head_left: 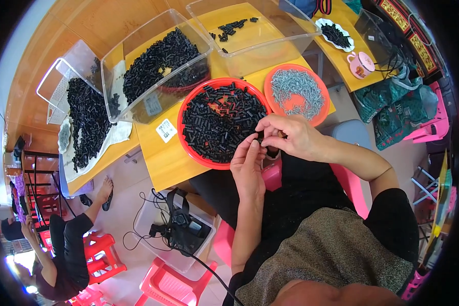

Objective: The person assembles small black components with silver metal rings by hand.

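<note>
My left hand and my right hand meet in front of my body, just over the near right rim of a red basin. Fingertips of both are pinched on a small black piece, mostly hidden by the fingers. Many short black cylindrical pieces fill the basin. Beside it, nearest my right hand, sits an orange-red plate heaped with small silvery screws.
Clear plastic bins with black pieces stand behind the basin. More pieces lie on a white cloth at left. A pink mug stands far right. A seated person is at lower left, near red stools.
</note>
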Demonstrator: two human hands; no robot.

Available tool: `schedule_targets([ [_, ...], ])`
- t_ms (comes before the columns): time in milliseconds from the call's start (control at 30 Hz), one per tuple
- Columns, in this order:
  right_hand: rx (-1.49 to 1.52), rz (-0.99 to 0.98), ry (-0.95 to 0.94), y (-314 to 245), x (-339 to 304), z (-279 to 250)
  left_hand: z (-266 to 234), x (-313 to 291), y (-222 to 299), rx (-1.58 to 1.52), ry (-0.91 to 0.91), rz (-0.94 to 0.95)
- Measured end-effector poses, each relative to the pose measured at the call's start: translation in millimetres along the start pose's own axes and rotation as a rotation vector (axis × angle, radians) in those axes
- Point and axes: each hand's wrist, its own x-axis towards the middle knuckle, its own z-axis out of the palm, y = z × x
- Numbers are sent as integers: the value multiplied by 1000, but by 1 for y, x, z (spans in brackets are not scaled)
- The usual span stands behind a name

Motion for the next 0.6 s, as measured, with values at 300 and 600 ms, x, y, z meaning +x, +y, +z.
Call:
schedule_targets([
  [300, -164, -141, -48, 42, 74, 6, -15, 7, 9, -347, -27, -159],
  [600, -595, -273, -211, 72, 134, 46, -19, 8, 11, -386, -36, -175],
])
